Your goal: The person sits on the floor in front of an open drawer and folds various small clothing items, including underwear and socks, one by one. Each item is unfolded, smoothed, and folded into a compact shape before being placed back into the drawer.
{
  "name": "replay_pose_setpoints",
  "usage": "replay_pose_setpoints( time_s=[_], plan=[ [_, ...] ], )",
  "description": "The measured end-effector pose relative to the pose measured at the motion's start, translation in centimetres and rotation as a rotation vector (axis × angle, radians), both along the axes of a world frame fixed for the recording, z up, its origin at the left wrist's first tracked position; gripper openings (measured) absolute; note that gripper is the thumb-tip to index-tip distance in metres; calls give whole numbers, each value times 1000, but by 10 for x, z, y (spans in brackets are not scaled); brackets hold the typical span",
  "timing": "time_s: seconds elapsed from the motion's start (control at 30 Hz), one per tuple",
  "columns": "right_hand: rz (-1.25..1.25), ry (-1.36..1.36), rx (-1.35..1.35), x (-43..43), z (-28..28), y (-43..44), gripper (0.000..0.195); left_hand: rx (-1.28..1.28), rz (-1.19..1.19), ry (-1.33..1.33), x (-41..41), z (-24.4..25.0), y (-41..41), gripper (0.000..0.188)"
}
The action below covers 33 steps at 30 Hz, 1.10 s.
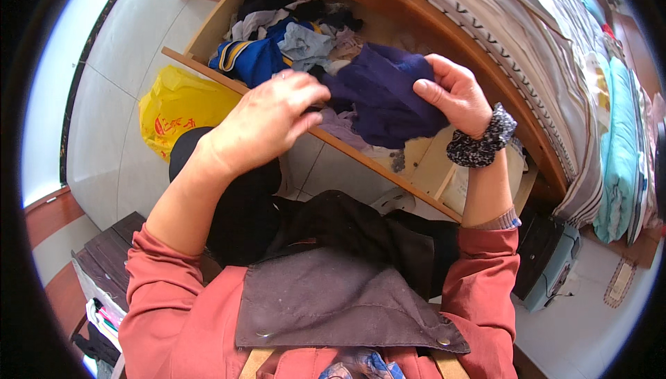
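Observation:
A dark navy cloth garment (387,95) hangs over an open wooden drawer, with my right hand (458,95) pinching its right side between thumb and fingers. A black-and-white scrunchie (481,137) is around my right wrist. My left hand (265,118) is over the drawer's front board (374,168), just left of the navy cloth; its fingers are bent, and whether they grip any cloth cannot be told. Behind it in the drawer lie a blue garment with yellow and white stripes (252,59), a light blue-grey cloth (305,45) and other crumpled clothes. A lilac cloth (346,129) lies partly under the navy one.
A yellow plastic bag (179,103) stands on the tiled floor left of the drawer. Above the drawer is a bed edge with striped bedding (520,40). Folded turquoise bedding (619,155) is at the right. A grey-blue case (554,269) stands at lower right.

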State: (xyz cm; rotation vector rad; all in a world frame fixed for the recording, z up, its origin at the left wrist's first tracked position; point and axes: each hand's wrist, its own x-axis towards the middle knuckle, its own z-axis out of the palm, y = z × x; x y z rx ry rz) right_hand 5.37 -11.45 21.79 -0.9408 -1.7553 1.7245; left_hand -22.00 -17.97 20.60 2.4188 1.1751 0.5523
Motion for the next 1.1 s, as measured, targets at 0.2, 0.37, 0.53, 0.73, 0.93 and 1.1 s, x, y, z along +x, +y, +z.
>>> replay_pose_setpoints(
  time_s=[0.2,0.37,0.53,0.73,0.93,1.1],
  plan=[
    [105,-285,301,8,58,-35,37,-209,-159,-578,56,35,40,41],
    [-79,-24,96,32,54,-52,33,-868,-454,-456,97,34,52,48],
    [-171,-10,-75,76,10,-59,31,-558,-319,-167,94,13,60,29],
    [-258,-441,99,115,-5,-75,16,-613,-123,-327,66,10,72,22],
    [-853,-819,759,112,-14,-69,6,-528,270,-288,62,9,74,33],
    [-1006,-497,419,131,-31,-51,9,-596,170,-502,56,4,76,34]
  ],
)
